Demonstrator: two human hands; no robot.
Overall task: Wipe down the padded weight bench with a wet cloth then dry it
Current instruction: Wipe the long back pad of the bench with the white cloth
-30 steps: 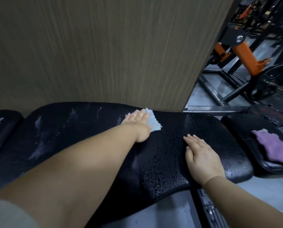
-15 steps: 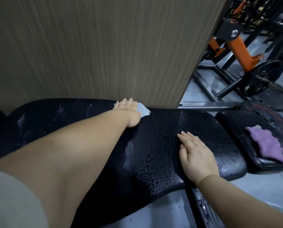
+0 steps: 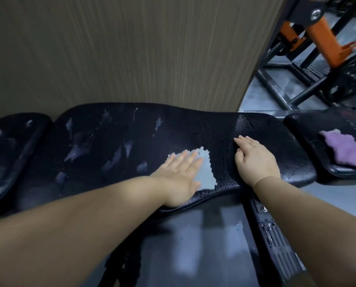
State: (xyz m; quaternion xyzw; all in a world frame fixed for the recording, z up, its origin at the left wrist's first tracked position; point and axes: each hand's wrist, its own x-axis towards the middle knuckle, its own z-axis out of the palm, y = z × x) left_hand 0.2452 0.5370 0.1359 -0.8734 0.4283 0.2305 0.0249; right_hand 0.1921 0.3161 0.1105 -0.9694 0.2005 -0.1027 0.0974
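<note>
A: The whole padded weight bench (image 3: 131, 141), our counter here, is beaded with water on the right and streaked pale on the left. Biggest risk, I think: patches get missed, because the pale blue cloth (image 3: 205, 170) is small against that long pad.

B: Agreed. And the neighbouring seat pad (image 3: 309, 129) at the right carries the purple cloth (image 3: 345, 152), well apart from both hands. If that one is the drying cloth, it is lying on a wet-looking pad and may soak up water before it is needed.

A: The left hand (image 3: 181, 179) lies flat on the blue cloth near the front edge, fingers (image 3: 185, 160) spread and pressing, not pinching. A flat palm could slide off the cloth, or push it over the edge.

B: The right hand (image 3: 255, 160) rests flat on the wet pad just beside it, fingers (image 3: 242, 141) together, holding nothing. It could slip there.
</note>
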